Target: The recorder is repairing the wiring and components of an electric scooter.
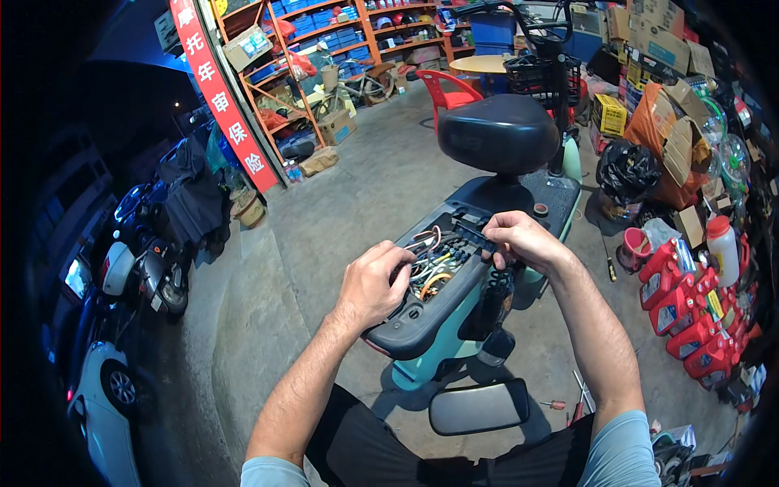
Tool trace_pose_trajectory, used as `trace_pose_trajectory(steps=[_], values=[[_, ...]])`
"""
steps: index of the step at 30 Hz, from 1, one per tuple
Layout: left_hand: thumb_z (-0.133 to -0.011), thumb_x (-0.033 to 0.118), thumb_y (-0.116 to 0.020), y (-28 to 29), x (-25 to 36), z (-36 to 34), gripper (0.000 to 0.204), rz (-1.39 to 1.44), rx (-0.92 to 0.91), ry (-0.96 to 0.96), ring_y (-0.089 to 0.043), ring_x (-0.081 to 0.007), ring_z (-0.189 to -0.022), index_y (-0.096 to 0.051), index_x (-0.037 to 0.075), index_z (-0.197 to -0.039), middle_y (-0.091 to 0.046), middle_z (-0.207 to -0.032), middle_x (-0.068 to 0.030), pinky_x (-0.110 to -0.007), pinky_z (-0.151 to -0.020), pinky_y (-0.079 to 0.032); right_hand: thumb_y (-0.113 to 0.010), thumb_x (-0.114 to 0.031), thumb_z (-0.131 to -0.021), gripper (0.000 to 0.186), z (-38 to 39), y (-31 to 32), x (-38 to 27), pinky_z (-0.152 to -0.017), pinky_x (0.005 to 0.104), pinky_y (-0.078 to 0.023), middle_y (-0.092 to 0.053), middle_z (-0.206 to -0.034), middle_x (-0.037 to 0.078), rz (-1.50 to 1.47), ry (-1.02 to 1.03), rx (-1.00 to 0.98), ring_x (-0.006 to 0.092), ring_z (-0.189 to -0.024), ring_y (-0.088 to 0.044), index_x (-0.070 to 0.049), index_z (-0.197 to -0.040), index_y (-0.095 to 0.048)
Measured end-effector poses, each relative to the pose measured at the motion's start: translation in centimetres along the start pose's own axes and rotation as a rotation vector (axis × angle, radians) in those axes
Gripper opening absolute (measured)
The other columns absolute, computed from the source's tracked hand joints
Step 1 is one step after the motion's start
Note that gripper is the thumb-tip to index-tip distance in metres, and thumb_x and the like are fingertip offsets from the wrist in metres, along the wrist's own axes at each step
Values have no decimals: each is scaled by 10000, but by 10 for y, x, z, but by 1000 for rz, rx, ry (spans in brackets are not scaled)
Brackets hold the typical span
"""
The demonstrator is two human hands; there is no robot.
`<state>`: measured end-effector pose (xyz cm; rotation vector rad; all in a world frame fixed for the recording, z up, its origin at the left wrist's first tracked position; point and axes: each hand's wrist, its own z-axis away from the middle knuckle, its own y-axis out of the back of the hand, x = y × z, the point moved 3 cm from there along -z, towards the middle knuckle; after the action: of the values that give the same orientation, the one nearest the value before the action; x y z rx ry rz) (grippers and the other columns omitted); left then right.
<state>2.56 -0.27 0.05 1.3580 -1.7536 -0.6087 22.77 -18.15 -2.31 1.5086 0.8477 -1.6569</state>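
Note:
A mint-green electric scooter stands before me, its rear compartment uncovered, showing bundled multicolored wires and a black component. My left hand is at the compartment's left side beside the wires, fingers curled around something I cannot make out. At the right side, my right hand pinches at the edge near the black component; what is between the fingertips is too small to name. The black seat sits raised beyond the compartment.
A dark flat panel and screwdrivers lie on the concrete floor. Red jugs, bags and boxes crowd the right. Orange shelving, a red chair and a table are behind; parked motorbikes and a car stand left.

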Motion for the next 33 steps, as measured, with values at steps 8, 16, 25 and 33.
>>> trace_pose_trajectory(steps=[8,16,25,33], values=[[-864,65,-630,-1,-1,-1,125,5,19,-14,-637,-268,-743,-674,18,-971,-611,-846,-123,-375,-691,-517,-567,-119,-954,137,-1,0,0,-540,267,-528,-693,-825,116,118,40,12,135,-560,-650,17,-961,-581],[-865,63,-633,0,1,-2,129,5,16,-11,-637,-268,-743,-674,22,-980,-611,-851,-121,-373,-686,-520,-613,-112,-906,150,9,-15,-15,-605,361,-545,-681,-754,157,548,223,260,236,-636,-695,36,-881,-615],[-867,59,-637,1,1,-1,134,8,20,-12,-638,-258,-744,-677,20,-988,-613,-856,-117,-364,-685,-522,-676,-128,-865,148,19,-42,-27,-783,460,-526,-676,-843,195,976,363,283,367,-871,-676,7,-906,-633],[-844,43,-649,0,0,-2,137,5,34,-26,-632,-267,-784,-682,19,-974,-612,-859,-117,-372,-716,-518,-680,-153,-862,130,13,-52,-12,-779,443,-462,-611,-856,134,1140,547,372,324,-843,-617,-46,-870,-607]])
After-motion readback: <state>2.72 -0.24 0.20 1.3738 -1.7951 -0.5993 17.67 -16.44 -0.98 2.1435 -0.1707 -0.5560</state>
